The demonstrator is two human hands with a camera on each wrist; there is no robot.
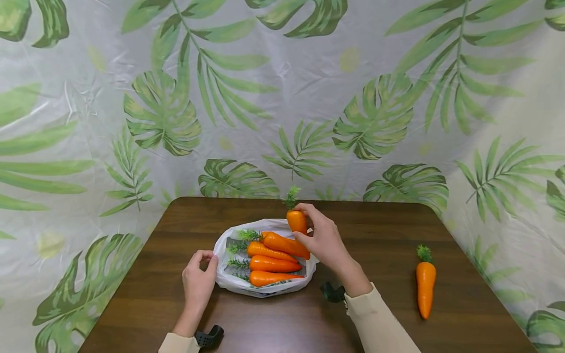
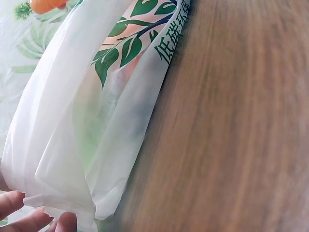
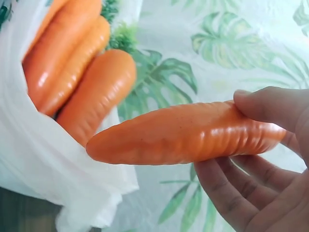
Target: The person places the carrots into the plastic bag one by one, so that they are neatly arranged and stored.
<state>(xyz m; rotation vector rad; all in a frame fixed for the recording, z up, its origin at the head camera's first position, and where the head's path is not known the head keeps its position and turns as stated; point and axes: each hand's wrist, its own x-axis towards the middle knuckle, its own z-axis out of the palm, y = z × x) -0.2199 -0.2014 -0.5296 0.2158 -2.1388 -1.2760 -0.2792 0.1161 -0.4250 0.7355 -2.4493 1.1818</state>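
A white plastic bag (image 1: 265, 293) with green leaf print lies open on the table, its mouth facing up. Inside it, several orange carrots (image 1: 273, 264) with feathery green tops lie side by side, tips to the right. My left hand (image 1: 198, 280) pinches the bag's left rim between thumb and fingers; the left wrist view shows its fingertips (image 2: 65, 223) at the gathered plastic. Over the bag's far right side, my right hand (image 1: 324, 240) grips another carrot (image 3: 164, 135) between thumb and fingers. This carrot stands nearly upright in the head view, green top up.
One more carrot (image 1: 425, 289) lies alone at the right of the brown wooden table (image 1: 375, 230), its top pointing away. A leaf-patterned sheet (image 1: 309, 98) hangs behind the table and along its sides. Each wrist wears a black band.
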